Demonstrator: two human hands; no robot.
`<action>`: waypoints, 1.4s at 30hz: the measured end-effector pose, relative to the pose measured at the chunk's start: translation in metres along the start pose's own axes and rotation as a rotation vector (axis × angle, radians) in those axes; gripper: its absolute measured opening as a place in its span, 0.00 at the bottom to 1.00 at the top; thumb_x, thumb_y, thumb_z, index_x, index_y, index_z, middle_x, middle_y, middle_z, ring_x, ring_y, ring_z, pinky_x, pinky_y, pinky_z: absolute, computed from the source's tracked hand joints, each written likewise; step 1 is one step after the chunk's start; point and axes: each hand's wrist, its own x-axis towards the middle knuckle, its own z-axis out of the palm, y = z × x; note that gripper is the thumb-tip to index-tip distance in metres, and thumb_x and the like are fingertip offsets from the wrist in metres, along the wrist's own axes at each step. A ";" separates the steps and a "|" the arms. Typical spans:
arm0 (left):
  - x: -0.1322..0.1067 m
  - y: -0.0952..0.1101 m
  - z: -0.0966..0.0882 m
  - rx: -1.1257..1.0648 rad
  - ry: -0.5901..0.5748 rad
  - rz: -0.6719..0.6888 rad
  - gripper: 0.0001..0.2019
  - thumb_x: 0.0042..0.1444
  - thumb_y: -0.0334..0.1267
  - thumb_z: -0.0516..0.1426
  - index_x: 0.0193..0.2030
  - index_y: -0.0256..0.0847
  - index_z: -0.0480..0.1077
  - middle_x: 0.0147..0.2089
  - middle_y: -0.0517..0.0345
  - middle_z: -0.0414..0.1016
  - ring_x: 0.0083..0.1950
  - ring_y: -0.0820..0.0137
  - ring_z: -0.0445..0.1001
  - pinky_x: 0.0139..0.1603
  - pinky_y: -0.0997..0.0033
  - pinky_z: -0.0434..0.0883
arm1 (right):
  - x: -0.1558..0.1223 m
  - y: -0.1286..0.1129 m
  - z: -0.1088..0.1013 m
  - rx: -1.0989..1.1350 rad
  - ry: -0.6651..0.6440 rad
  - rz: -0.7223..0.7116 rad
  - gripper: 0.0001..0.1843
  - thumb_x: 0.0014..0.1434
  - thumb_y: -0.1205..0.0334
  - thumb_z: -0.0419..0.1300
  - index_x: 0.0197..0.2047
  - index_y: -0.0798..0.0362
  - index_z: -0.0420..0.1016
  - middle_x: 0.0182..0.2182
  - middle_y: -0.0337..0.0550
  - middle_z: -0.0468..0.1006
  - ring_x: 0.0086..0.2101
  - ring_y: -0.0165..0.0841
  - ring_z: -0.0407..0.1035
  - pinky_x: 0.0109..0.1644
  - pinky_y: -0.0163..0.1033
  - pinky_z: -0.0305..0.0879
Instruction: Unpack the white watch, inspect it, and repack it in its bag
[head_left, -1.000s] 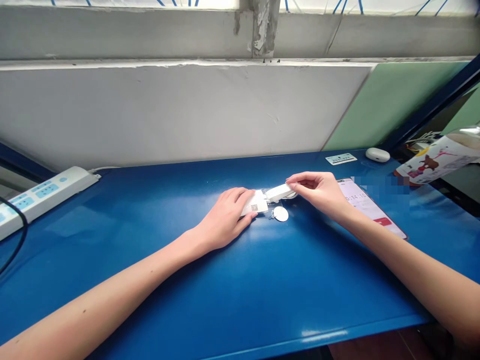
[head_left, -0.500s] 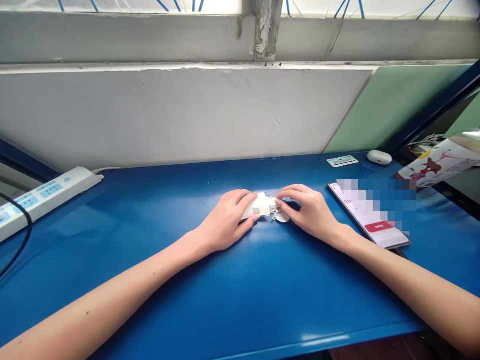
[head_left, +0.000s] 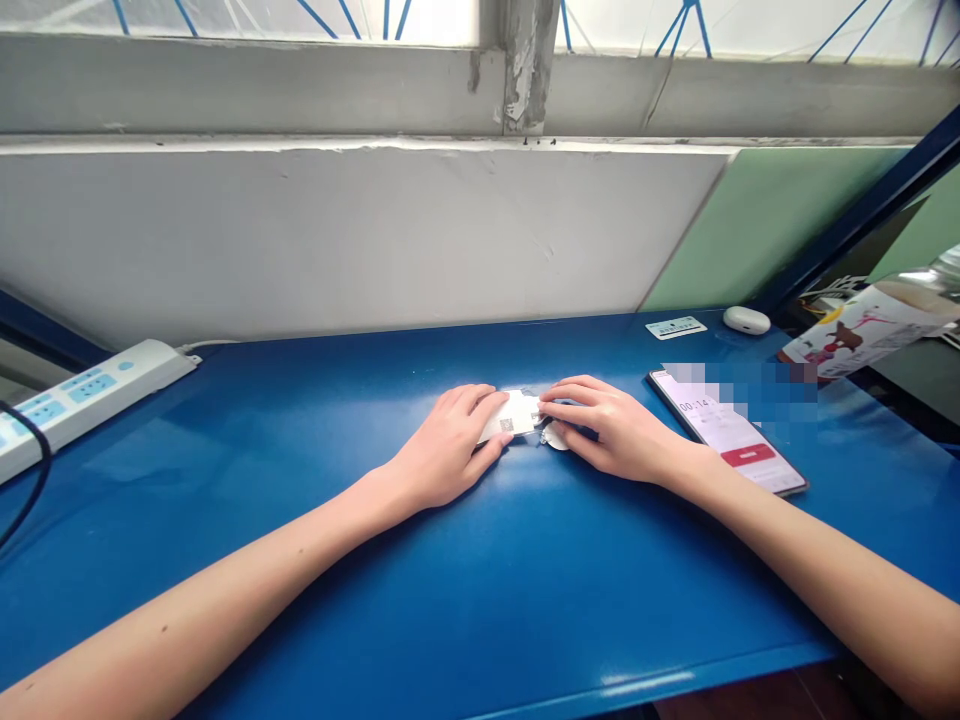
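A flat white card-like piece with a printed QR code (head_left: pixel 517 412) lies low over the blue table. My left hand (head_left: pixel 454 445) is closed on its left end, fingers along the far edge and thumb on the near edge. At its right end is my right hand (head_left: pixel 600 425), with bent fingertips touching the white piece and the thumb tucked close beneath. What those fingertips pinch is too small and covered to make out. Partly under the right thumb, a small rounded white piece (head_left: pixel 555 437) shows, with something clear and crinkled beside it.
To the right, a phone (head_left: pixel 739 430) with a lit screen lies beside my right forearm. Behind it are a small printed card (head_left: pixel 676 328) and a white earbud case (head_left: pixel 747 320). A labelled bottle (head_left: pixel 862 330) leans at far right. A power strip (head_left: pixel 97 395) and black cable (head_left: pixel 41 450) occupy the left.
My right fingers have shifted onto the right end of the white piece, and cover the silvery loop seen there before. The left hand keeps its grip. The whole view has shifted slightly.
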 end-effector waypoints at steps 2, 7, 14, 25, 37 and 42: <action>0.000 0.000 0.001 -0.002 0.005 0.001 0.20 0.68 0.43 0.50 0.63 0.40 0.63 0.61 0.41 0.68 0.63 0.52 0.66 0.63 0.46 0.65 | 0.000 -0.002 0.002 0.032 -0.004 0.004 0.19 0.63 0.66 0.56 0.56 0.48 0.77 0.51 0.50 0.80 0.52 0.47 0.71 0.55 0.57 0.71; -0.001 -0.002 0.002 0.002 0.008 0.000 0.20 0.68 0.43 0.51 0.63 0.40 0.63 0.62 0.41 0.68 0.63 0.52 0.66 0.63 0.46 0.64 | -0.002 -0.002 0.006 0.111 -0.037 -0.018 0.22 0.65 0.69 0.54 0.60 0.47 0.73 0.56 0.49 0.77 0.58 0.47 0.68 0.58 0.57 0.70; -0.001 -0.001 0.001 0.035 -0.006 0.003 0.20 0.68 0.43 0.51 0.63 0.37 0.63 0.62 0.40 0.67 0.63 0.52 0.65 0.64 0.48 0.64 | -0.003 0.008 0.005 -0.005 0.059 0.011 0.17 0.66 0.65 0.53 0.54 0.53 0.77 0.60 0.54 0.73 0.64 0.49 0.59 0.64 0.59 0.63; 0.000 0.001 0.001 0.102 -0.051 0.011 0.21 0.69 0.42 0.49 0.63 0.33 0.62 0.63 0.37 0.66 0.63 0.51 0.64 0.64 0.47 0.62 | -0.004 -0.006 0.008 0.054 -0.121 -0.020 0.22 0.67 0.54 0.55 0.59 0.55 0.72 0.68 0.58 0.60 0.69 0.50 0.49 0.67 0.59 0.58; 0.001 0.004 -0.002 0.257 -0.259 -0.032 0.28 0.72 0.47 0.41 0.72 0.33 0.51 0.73 0.41 0.55 0.74 0.52 0.53 0.70 0.41 0.51 | -0.005 0.002 0.003 0.025 -0.068 -0.007 0.19 0.67 0.56 0.55 0.58 0.53 0.74 0.68 0.56 0.60 0.68 0.50 0.51 0.67 0.60 0.57; 0.001 0.004 -0.003 0.252 -0.266 -0.036 0.28 0.72 0.48 0.43 0.72 0.33 0.51 0.73 0.42 0.54 0.74 0.53 0.52 0.71 0.44 0.50 | -0.004 0.010 0.007 -0.061 0.152 0.129 0.14 0.66 0.60 0.57 0.50 0.55 0.77 0.54 0.56 0.76 0.59 0.49 0.65 0.62 0.59 0.66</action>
